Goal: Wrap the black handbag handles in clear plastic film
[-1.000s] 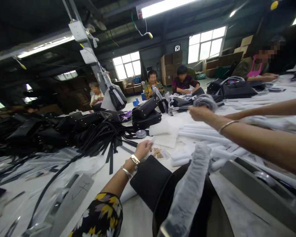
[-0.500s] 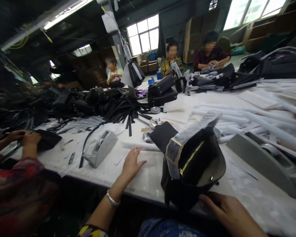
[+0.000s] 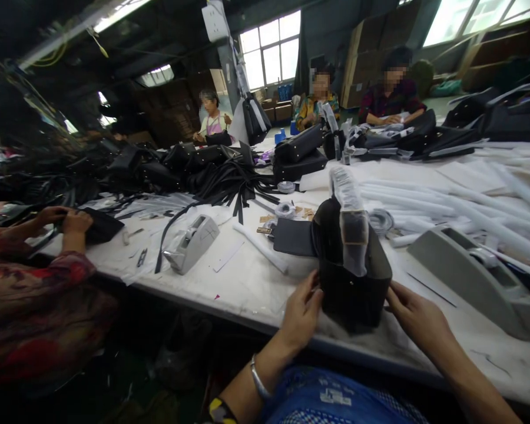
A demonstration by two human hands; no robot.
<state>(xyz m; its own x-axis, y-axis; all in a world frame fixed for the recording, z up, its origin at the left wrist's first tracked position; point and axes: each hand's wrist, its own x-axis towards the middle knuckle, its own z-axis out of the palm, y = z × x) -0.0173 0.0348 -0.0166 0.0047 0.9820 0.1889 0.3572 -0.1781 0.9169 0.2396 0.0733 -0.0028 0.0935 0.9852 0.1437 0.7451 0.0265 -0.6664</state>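
Observation:
A black handbag (image 3: 357,300) stands at the near edge of the white table, its flap (image 3: 294,237) folded out to the left. Clear plastic wraps the handle (image 3: 351,218), which rises over the bag's top. My left hand (image 3: 301,309) grips the bag's left side, fingers bent against it. On the opposite side my right hand (image 3: 413,312) holds the bag's lower right edge, its fingertips partly hidden behind it. A white foam tube (image 3: 260,247) lies just left of the flap.
Grey tape dispensers stand left (image 3: 192,244) and right (image 3: 477,282). Black straps (image 3: 229,179) and bags (image 3: 300,153) pile up behind. White foam tubes (image 3: 406,197) cover the right rear. At left, a co-worker's hands (image 3: 73,224) hold a black piece; other people sit across the table.
My left hand has moved right from above the table onto the bag's side. The bag has turned, so its opening no longer faces me. The white tube beside the flap lies at a different angle.

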